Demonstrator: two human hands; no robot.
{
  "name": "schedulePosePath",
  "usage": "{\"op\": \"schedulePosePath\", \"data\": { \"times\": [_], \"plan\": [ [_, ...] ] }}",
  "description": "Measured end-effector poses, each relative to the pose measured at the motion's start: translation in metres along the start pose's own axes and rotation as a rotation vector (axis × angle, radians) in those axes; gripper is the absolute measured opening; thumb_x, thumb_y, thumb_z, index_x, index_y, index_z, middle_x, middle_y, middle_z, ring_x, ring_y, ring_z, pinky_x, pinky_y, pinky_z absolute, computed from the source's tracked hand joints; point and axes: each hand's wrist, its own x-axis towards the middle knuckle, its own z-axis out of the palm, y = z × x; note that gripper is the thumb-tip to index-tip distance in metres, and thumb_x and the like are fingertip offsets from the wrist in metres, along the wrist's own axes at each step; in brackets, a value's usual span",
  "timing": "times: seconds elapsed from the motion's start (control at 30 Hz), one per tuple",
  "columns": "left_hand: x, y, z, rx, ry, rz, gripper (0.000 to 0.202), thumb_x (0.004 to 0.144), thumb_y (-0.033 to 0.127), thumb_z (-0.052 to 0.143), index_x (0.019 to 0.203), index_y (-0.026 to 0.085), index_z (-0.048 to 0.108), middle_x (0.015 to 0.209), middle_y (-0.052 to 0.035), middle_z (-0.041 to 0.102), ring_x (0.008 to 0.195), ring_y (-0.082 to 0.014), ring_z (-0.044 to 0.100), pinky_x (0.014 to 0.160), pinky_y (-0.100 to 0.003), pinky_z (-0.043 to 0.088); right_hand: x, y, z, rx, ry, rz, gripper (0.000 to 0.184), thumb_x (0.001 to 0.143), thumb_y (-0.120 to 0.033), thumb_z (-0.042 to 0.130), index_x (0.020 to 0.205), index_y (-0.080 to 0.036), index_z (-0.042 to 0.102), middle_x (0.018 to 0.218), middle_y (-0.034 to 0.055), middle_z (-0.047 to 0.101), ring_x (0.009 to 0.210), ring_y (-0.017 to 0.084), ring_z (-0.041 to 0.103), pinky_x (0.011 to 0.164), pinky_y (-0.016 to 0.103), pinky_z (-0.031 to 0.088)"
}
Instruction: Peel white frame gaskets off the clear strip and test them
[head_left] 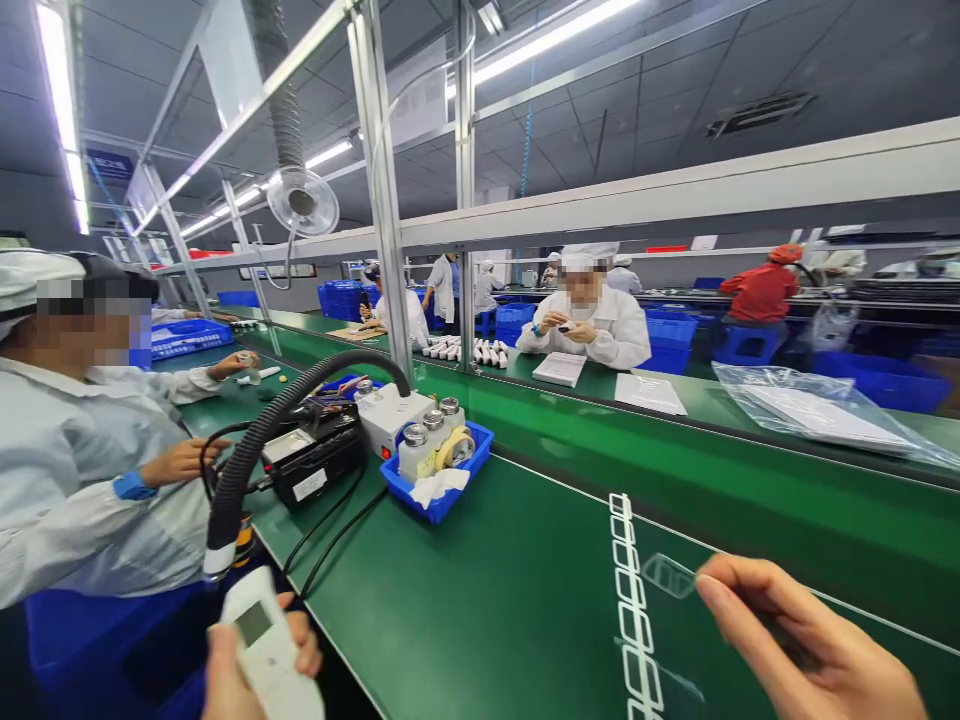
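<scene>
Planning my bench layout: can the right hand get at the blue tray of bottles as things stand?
Probably yes: the right hand crosses only the green bench mat and a flat white strip lying on it, with nothing upright between it and the blue tray.

Quick count from my end: two hands of mine, one left hand [259, 665] and one right hand [814, 640], with one white handheld device [266, 640] and one clear film piece [667, 575]. Three silver-capped bottles [415, 458], one blue tray [450, 490], one black corrugated hose [255, 470], one desk fan [302, 200], two white paper sheets [649, 393], one clear plastic bag [817, 415]. One co-worker [90, 470] close by, at least six more down the line.
</scene>
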Motion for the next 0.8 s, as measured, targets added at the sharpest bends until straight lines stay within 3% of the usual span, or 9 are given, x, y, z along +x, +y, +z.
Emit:
{"op": "schedulePosePath", "data": {
  "times": [0.07,0.2,0.3,0.37,0.43,0.53,0.8],
  "plan": [
    [-0.026,-0.016,0.041,0.043,-0.203,-0.172,0.048,0.067,0.058,0.062,0.094,0.019,0.057,0.063,0.0005,0.060,0.045,-0.0137,0.047,0.042,-0.025,0.039,0.010,-0.003,-0.002,0.073,-0.057,-0.020,0.026,0.080,-0.049,0.057,0.074,-0.024,0.060,0.070,0.0028,0.059,0.061,0.019,0.056,0.050,0.024,0.047],
    [-0.069,-0.060,0.129,0.062,-0.615,-0.467,0.046,0.075,0.054,0.060,0.101,0.017,0.056,0.070,-0.0008,0.061,0.049,-0.0124,0.051,0.049,-0.026,0.043,0.023,0.002,-0.003,0.175,-0.144,0.001,0.030,0.086,-0.044,0.051,0.068,-0.021,0.053,0.066,0.0007,0.050,0.060,0.016,0.047,0.054,0.024,0.043],
    [-0.093,-0.095,0.180,0.147,-0.775,-0.611,0.046,0.081,0.057,0.049,0.094,0.014,0.058,0.061,-0.0006,0.058,0.043,-0.0111,0.048,0.045,-0.024,0.040,0.029,0.014,-0.004,0.208,-0.146,-0.023,0.029,0.088,-0.041,0.049,0.067,-0.020,0.050,0.069,0.0008,0.048,0.063,0.016,0.044,0.056,0.025,0.040],
    [-0.106,-0.115,0.201,0.232,-0.834,-0.677,0.050,0.084,0.059,0.042,0.083,0.012,0.059,0.052,-0.0017,0.056,0.041,-0.0111,0.047,0.044,-0.023,0.038,0.033,0.024,-0.005,0.211,-0.111,-0.035,0.028,0.088,-0.040,0.049,0.068,-0.020,0.050,0.071,0.0009,0.048,0.065,0.016,0.044,0.057,0.026,0.039],
    [-0.117,-0.131,0.211,0.291,-0.854,-0.710,0.054,0.086,0.058,0.036,0.075,0.011,0.060,0.046,-0.0025,0.054,0.039,-0.0110,0.046,0.044,-0.022,0.037,0.036,0.033,-0.007,0.198,-0.085,-0.025,0.027,0.088,-0.038,0.048,0.069,-0.020,0.049,0.073,0.0009,0.048,0.066,0.016,0.044,0.058,0.027,0.038],
    [-0.128,-0.145,0.211,0.300,-0.853,-0.711,0.052,0.086,0.054,0.036,0.076,0.010,0.061,0.046,-0.0033,0.055,0.039,-0.0108,0.047,0.045,-0.021,0.037,0.039,0.042,-0.008,0.184,-0.089,0.003,0.025,0.088,-0.035,0.047,0.069,-0.020,0.049,0.076,0.0015,0.048,0.070,0.017,0.045,0.061,0.028,0.038],
    [-0.123,-0.150,0.197,0.404,-0.920,-0.747,0.054,0.080,0.059,0.042,0.081,0.009,0.063,0.052,-0.0046,0.059,0.041,-0.0117,0.050,0.045,-0.021,0.036,0.037,0.044,0.007,0.238,-0.178,0.046,0.023,0.087,-0.031,0.046,0.067,-0.020,0.047,0.077,0.0016,0.046,0.071,0.017,0.044,0.062,0.029,0.037]
  ]
}}
